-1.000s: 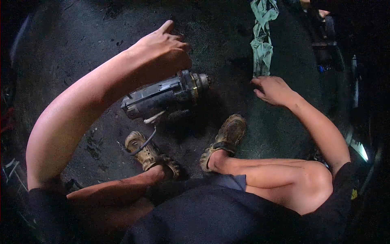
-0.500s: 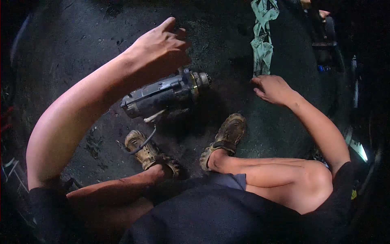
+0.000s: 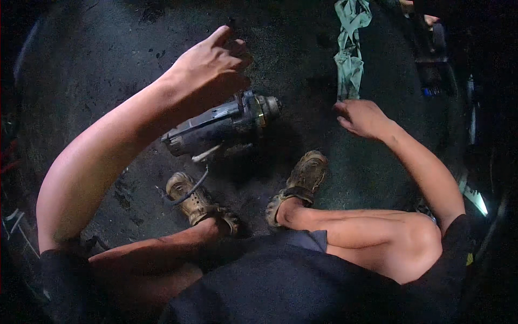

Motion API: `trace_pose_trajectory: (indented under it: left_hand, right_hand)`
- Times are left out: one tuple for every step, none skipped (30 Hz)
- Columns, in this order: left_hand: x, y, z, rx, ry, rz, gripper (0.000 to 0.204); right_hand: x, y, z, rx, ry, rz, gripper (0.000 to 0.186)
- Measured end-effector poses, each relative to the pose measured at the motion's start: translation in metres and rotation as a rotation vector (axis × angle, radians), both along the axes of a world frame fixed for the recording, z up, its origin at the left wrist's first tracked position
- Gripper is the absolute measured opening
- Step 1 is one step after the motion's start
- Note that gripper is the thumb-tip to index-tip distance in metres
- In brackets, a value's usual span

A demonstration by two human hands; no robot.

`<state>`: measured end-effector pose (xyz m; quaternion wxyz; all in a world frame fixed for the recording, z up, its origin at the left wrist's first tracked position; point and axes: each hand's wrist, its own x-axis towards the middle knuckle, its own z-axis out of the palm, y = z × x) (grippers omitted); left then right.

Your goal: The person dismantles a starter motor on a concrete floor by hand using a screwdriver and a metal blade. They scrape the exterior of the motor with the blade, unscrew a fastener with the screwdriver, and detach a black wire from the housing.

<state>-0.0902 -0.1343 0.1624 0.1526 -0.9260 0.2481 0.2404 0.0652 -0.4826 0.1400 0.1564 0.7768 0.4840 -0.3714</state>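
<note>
My left hand [image 3: 212, 60] is closed above the far side of a dark cylindrical starter motor [image 3: 216, 125]. Its fingers are curled away from view, so whatever they hold is hidden. The motor lies on its side, its metal nose [image 3: 271, 106] toward the right. A pale wire end [image 3: 206, 153] and a grey cable [image 3: 190, 190] trail from its near side, the cable crossing over my left shoe. To the right, my right hand [image 3: 368, 120] has its fingers closed on the near end of a long, crumpled pale green cloth strip [image 3: 349, 67], which stretches away across the floor.
The dark, stained floor [image 3: 108, 113] lies under everything. My brown clogs [image 3: 306, 175] stand just nearer than the motor. Dim equipment with a blue part [image 3: 430, 91] is at the far right. A bright, pointed object [image 3: 476, 201] is beside my right elbow.
My left hand has shifted very slightly, its knuckles a little lower and nearer. My right hand, the cloth strip and the motor look unmoved.
</note>
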Motion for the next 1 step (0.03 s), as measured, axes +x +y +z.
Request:
trace_pose_trajectory:
  left_hand:
    - [0.0038, -0.0087, 0.0224, -0.047, 0.100, 0.052, 0.041]
  right_hand:
    - [0.0009, 0.0012, 0.0002, -0.011, -0.010, -0.005, 0.038]
